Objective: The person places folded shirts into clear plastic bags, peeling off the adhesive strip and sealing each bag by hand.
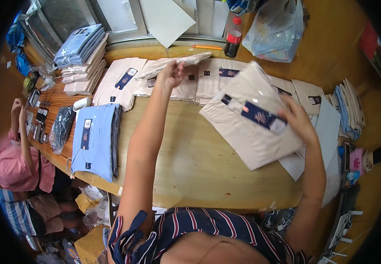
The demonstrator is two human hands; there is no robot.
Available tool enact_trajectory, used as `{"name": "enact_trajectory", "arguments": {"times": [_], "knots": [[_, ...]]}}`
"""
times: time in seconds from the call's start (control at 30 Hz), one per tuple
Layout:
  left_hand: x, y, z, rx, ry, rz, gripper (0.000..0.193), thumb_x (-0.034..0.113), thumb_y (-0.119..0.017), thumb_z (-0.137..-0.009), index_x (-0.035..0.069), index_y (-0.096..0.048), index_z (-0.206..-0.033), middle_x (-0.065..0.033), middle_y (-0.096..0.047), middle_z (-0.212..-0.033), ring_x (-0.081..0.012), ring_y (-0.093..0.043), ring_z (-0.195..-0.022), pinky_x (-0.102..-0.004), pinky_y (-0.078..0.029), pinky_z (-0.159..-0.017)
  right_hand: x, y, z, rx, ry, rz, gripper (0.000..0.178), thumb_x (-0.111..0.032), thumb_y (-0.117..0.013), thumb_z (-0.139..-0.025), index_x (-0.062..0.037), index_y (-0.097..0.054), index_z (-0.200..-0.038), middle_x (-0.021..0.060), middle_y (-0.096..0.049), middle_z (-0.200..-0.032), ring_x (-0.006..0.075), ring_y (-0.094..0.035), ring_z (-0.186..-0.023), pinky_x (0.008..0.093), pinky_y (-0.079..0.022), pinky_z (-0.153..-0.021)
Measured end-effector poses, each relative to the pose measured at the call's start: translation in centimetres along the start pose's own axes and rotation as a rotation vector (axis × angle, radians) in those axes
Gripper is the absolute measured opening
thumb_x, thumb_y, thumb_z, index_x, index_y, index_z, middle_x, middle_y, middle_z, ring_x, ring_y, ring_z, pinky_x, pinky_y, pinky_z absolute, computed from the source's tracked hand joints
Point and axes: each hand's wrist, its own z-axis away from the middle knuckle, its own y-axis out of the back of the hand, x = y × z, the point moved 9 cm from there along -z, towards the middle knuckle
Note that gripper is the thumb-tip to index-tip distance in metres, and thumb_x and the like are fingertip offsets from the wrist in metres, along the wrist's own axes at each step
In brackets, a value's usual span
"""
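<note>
My right hand [298,119] grips the right edge of a folded beige garment [247,136], tilted above the table. The garment carries a dark blue hang tag and a small dark label, and clear plastic shines over its upper part. Farther left, my left hand [171,77] reaches to the back row, fingers curled at the near side of a bagged beige garment [195,58]. That bag sits tilted over other bagged beige garments [179,90] laid side by side. Its fingertips are partly hidden and slightly blurred.
Folded blue garments [96,132] lie in a pile on the table [190,167] at left, beside a white mouse [82,104]. Taller stacks [83,66] stand behind. A cola bottle [233,37] and plastic bag [276,31] are at the back. Another person [17,167] sits left.
</note>
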Motion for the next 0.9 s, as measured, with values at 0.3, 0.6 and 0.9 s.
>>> {"name": "enact_trajectory", "arguments": {"times": [0.3, 0.6, 0.9], "knots": [[4.2, -0.9, -1.0, -0.062, -0.098, -0.040, 0.018, 0.017, -0.043, -0.082, 0.004, -0.053, -0.075, -0.0038, -0.056, -0.061, -0.0086, -0.049, -0.046, -0.0167, -0.037, -0.036, -0.5, -18.0, -8.8, -0.511, -0.101, 0.661, 0.099, -0.022, -0.076, -0.052, -0.0369, -0.015, -0.128, 0.0121, 0.001, -0.137, 0.0497, -0.010, -0.118, 0.0638, -0.025, -0.086], [-7.4, 4.5, 6.3, -0.307, 0.413, -1.129, 0.034, 0.034, -0.037, -0.086, 0.005, -0.052, -0.096, -0.0087, -0.061, -0.071, -0.0082, -0.054, -0.050, -0.0193, -0.039, -0.038, 2.1, -17.5, -13.1, -0.138, -0.151, 0.782, 0.041, -0.013, -0.037, -0.081, -0.0244, -0.040, -0.121, 0.0182, -0.028, -0.129, 0.0448, -0.036, -0.108, 0.0514, -0.036, -0.083], [28.5, 23.1, 10.9, 0.914, -0.693, -2.133, 0.021, 0.014, -0.050, -0.071, -0.004, -0.060, -0.077, -0.0220, -0.058, -0.086, -0.0339, -0.056, -0.081, -0.0392, -0.044, -0.071, -15.6, -33.4, -12.5, -0.387, 0.129, -0.420, 0.028, -0.017, -0.051, -0.079, 0.0001, -0.055, -0.100, 0.0138, -0.060, -0.093, 0.0208, -0.057, -0.084, 0.0285, -0.043, -0.074]]}}
